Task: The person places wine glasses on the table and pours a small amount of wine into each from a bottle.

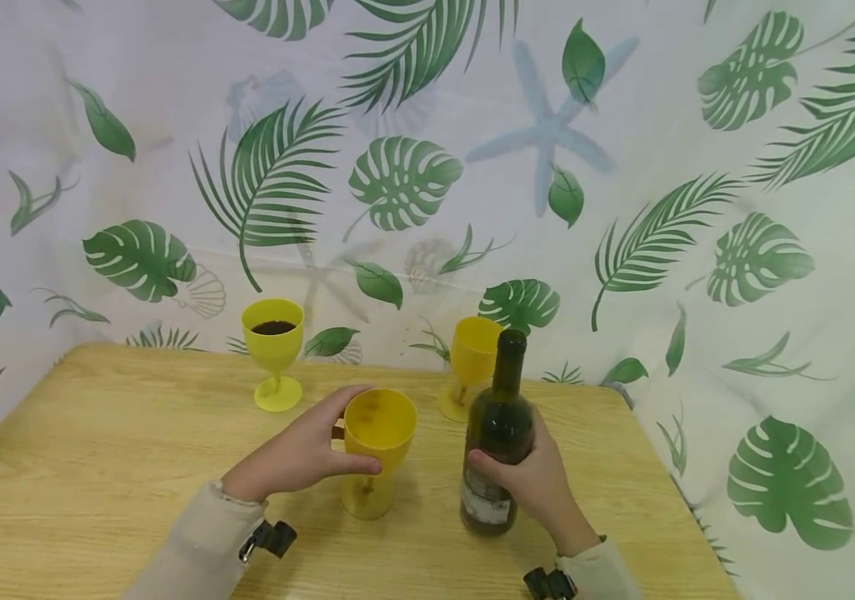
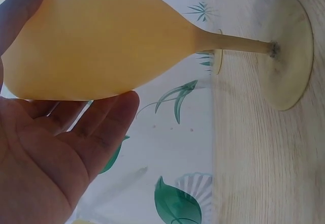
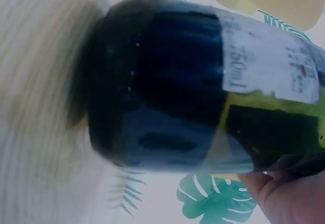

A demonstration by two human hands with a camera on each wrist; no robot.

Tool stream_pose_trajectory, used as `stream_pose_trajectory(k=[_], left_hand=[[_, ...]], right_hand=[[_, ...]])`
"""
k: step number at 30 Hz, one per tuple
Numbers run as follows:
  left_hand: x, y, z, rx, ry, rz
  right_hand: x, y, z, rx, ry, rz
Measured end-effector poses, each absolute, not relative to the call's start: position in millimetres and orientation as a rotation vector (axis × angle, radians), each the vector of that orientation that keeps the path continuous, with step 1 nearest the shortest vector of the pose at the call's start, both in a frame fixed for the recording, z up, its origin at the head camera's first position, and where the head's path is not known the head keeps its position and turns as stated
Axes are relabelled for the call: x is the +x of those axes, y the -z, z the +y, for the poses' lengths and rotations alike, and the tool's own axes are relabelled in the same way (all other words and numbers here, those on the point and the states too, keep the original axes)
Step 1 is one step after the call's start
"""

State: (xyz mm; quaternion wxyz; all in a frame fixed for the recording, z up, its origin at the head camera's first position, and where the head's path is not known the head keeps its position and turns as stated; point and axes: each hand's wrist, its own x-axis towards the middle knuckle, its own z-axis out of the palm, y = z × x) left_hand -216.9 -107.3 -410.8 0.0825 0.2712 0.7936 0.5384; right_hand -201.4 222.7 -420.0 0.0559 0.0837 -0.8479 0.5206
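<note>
1. My left sleeve (image 1: 191, 546) slanted up and inward, a small black device (image 1: 268, 540) on its cuff.
2. Beyond it, near the back edge of the wooden table (image 1: 135, 450), stood a filled goblet (image 1: 272, 346), yellow, with dark liquid inside, well apart from my hands.
3. My left hand (image 1: 303, 454) reached in from the side, palm toward the held goblet (image 1: 382, 429). My thumb lay across the near side of its yellow bowl and my fingers went round behind, holding it, the bowl leaning slightly toward the bottle (image 1: 498, 425).
4. Behind the bottle, to its left, stood a rear goblet (image 1: 472, 350), also yellow.
5. The bottle was dark, pale-labelled and neck up, to the right of the held goblet. The right-wrist view was blurred, so I couldn't tell whether its base touched the wood.
6. My right hand (image 1: 543, 479) gripped the bottle's body from the right, thumb across the near side, forearm angling down to the lower edge.
</note>
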Motion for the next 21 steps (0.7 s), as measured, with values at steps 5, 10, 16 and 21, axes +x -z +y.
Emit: stream_pose_trajectory(k=[5,10,16,21], left_hand=[[-217.6,410.2,-107.1,0.802,-1.615,2.375],[-216.8,408.3,-107.6,0.804,-1.626,2.361],[-215.9,409.1,-108.3,0.799,-1.618,2.366],[-215.0,406.8,-107.5,0.802,-1.615,2.369]], right_hand=[[-200.3,415.3,221.6,0.245,-1.550,-2.580],[-199.0,411.8,221.4,0.235,-1.448,-2.631],[-199.1,411.7,221.8,0.249,-1.323,-2.655],[-200.1,412.4,222.0,0.233,-1.172,-2.670]])
